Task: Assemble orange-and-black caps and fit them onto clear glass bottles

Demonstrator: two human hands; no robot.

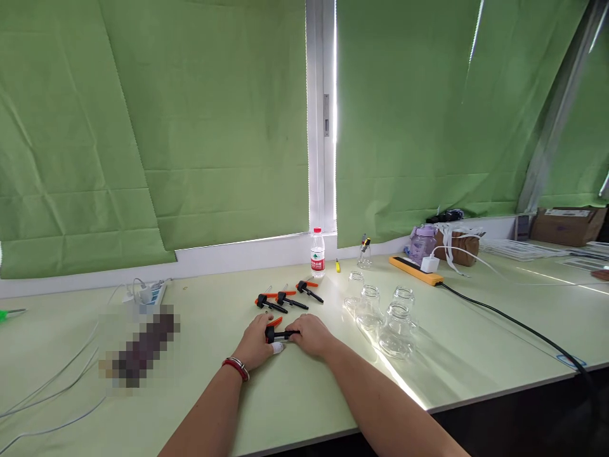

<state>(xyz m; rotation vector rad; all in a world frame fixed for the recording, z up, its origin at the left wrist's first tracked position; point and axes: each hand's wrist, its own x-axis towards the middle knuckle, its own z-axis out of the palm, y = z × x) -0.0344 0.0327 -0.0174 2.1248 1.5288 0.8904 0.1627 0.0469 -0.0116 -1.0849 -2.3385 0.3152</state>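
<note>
My left hand [255,343] is closed on the left end of a black spray head [280,334] with an orange lever. A white wrapping covers its thumb tip. My right hand [311,334] pinches the slim black right end of the same piece, low over the table. Just behind my hands lie three similar black-and-orange pieces, a left one [271,304], a middle one [292,301] and a right one [310,290]. To the right stand several clear glass bottles, the nearest one [396,333] bulging at the base with a threaded neck.
Behind stands a red-capped water bottle [318,257], near a small yellow object [338,266] and a glass [364,256] holding small items. An orange power strip [415,270] with a black cable lies beyond the bottles. On the left are a white power strip [152,295] and a blurred dark object [145,349].
</note>
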